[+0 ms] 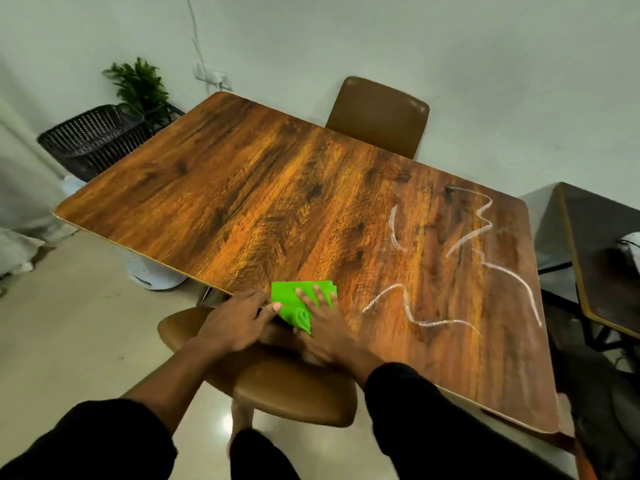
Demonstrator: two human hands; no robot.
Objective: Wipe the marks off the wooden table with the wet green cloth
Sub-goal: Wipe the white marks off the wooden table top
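Note:
A bright green cloth (288, 299), folded, lies at the near edge of the wooden table (263, 188). My right hand (323, 325) presses flat on it with fingers spread. My left hand (235, 322) rests at the table's edge, its fingertips touching the cloth's left side. White chalk-like marks (460, 265) zigzag over the right part of the table, to the right of the cloth and apart from it.
A brown chair (277, 386) stands under the near edge, another brown chair (377, 116) at the far side. A black basket (93, 140) and a plant (142, 84) stand at the left. A dark table (602, 258) is at the right, a white bin (152, 271) under the table.

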